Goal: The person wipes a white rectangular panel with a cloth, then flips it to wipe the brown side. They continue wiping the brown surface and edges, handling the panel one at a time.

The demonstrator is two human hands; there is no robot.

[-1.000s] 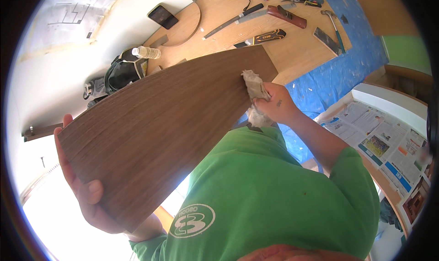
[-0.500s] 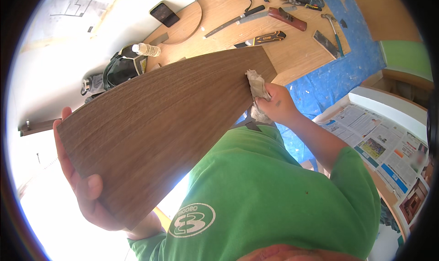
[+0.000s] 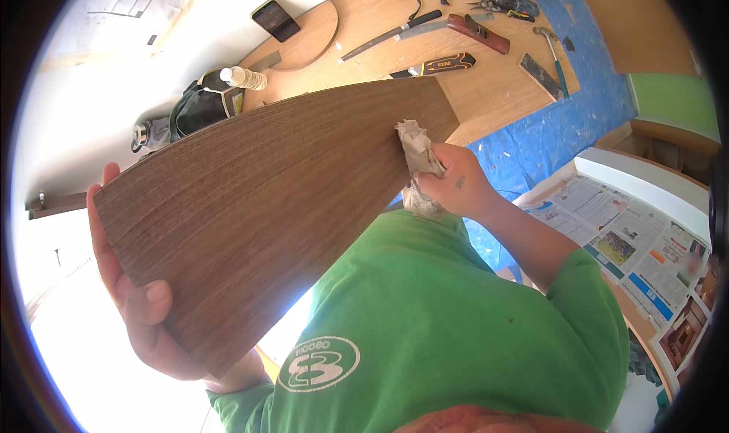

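Observation:
A dark brown wood-grain board (image 3: 266,198) with a curved far edge is held up in front of me, tilted. My left hand (image 3: 148,311) grips its left end, thumb on the face and fingers around the edge. Bunched in my right hand (image 3: 459,181) is a crumpled, greyish-white rag (image 3: 418,151), pinched between thumb and fingers. The rag's top touches or lies just over the board's face near its right end; its lower part hangs past the near edge. The board's underside is hidden.
Beyond the board is a light wood worktable (image 3: 364,23) with a handsaw (image 3: 433,66), a red-brown hand plane (image 3: 478,32), a hammer (image 3: 553,57) and a phone (image 3: 276,20). A plastic bottle (image 3: 243,78) stands by a dark bag (image 3: 203,110). Blue sheeting (image 3: 531,148) and newspaper (image 3: 607,228) lie right.
My right hand and the rag have shifted slightly left along the board, toward its middle. The left hand keeps its grip, and the board has hardly moved.

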